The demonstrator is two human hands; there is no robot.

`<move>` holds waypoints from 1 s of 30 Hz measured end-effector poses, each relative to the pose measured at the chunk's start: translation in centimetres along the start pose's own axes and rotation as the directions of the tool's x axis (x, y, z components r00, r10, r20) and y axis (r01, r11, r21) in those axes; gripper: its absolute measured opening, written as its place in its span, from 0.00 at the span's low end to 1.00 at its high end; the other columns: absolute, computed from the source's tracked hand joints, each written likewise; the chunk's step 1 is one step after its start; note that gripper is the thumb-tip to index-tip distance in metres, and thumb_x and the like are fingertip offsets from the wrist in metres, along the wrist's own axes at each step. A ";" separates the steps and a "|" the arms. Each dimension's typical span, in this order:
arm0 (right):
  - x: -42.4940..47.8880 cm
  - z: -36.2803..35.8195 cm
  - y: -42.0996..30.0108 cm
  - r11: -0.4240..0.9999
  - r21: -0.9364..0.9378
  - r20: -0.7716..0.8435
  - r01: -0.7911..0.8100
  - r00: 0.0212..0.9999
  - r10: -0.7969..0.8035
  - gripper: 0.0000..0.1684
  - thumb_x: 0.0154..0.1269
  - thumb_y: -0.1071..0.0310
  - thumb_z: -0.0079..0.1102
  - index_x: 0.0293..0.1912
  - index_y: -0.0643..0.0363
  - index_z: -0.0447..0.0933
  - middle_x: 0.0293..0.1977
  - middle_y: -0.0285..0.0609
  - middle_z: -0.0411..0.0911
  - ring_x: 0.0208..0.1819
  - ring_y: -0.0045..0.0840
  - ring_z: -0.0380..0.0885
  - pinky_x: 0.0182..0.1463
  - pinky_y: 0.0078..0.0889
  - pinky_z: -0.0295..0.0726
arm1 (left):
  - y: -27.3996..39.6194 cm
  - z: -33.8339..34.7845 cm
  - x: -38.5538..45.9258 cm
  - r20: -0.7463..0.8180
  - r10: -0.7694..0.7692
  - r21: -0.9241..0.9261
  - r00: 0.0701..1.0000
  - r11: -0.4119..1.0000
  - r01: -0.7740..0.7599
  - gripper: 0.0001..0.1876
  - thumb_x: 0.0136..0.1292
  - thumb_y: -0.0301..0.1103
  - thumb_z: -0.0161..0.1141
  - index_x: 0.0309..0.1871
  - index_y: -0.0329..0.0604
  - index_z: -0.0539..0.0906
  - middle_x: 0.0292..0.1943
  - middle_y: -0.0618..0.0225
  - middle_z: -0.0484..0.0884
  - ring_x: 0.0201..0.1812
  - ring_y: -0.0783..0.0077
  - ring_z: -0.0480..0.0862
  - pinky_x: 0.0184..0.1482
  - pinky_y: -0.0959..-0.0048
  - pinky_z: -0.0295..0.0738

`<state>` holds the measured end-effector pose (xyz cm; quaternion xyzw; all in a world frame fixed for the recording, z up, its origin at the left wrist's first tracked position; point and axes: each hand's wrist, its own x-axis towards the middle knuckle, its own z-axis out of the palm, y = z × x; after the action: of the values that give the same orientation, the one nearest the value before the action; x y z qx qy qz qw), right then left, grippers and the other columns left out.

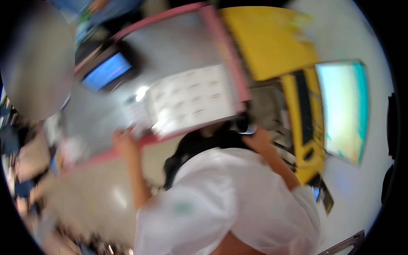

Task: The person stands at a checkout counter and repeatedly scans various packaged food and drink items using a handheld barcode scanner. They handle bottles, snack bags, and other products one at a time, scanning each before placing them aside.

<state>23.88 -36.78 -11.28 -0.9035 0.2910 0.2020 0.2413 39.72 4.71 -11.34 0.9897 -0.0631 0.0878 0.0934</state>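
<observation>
The view is heavily blurred. My left hand [125,140] is at the front edge of a grey-topped counter [98,134] with a pink rim. Its fingertips meet a pale, partly see-through packet or sheet [138,113]; the blur hides whether they grip it. By the counter's right front corner, my right hand [260,140] is closed around a dark handheld object [244,122] with a silvery end, its kind unclear. Between my hands lies a large white sheet [194,95] with rows of small printed marks.
A device with a lit blue screen [107,71] stands at the counter's back left. To the right are a yellow panel [271,41], a yellow frame [291,118] and a bright monitor [341,111]. Another person's hand [97,4] shows at the top left. Blurred goods line the left rim.
</observation>
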 end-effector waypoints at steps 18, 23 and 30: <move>-2.7 0.4 5.7 0.976 0.096 -0.189 0.194 0.967 -0.174 0.20 0.48 0.61 0.66 0.38 0.65 0.78 0.27 0.56 0.80 0.34 0.46 0.82 0.34 0.40 0.79 | 3.2 4.1 0.1 0.038 -0.046 0.196 0.998 0.980 0.037 0.15 0.58 0.27 0.53 0.48 0.54 0.81 0.44 0.65 0.71 0.57 0.58 0.68 0.66 0.43 0.51; -3.4 -0.8 5.3 0.972 0.216 -0.214 0.091 0.976 -0.044 0.20 0.51 0.62 0.65 0.40 0.66 0.77 0.29 0.56 0.80 0.36 0.43 0.83 0.37 0.37 0.78 | 5.3 3.0 -1.5 0.055 -0.031 0.113 0.998 0.993 0.025 0.13 0.60 0.32 0.54 0.47 0.56 0.83 0.44 0.63 0.73 0.54 0.55 0.70 0.61 0.47 0.58; -4.0 0.4 17.8 0.722 0.685 -0.291 -0.102 0.869 0.399 0.18 0.52 0.58 0.64 0.34 0.65 0.77 0.21 0.40 0.78 0.26 0.27 0.77 0.35 0.29 0.74 | 4.5 3.5 -0.6 -0.185 0.066 0.147 0.980 0.988 -0.039 0.18 0.55 0.29 0.56 0.51 0.42 0.79 0.47 0.54 0.77 0.50 0.54 0.73 0.52 0.57 0.67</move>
<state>9.71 -47.57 -15.20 -0.7350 0.5097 -0.0788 0.4403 39.09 -0.30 -14.09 0.9790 -0.0737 0.1883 0.0254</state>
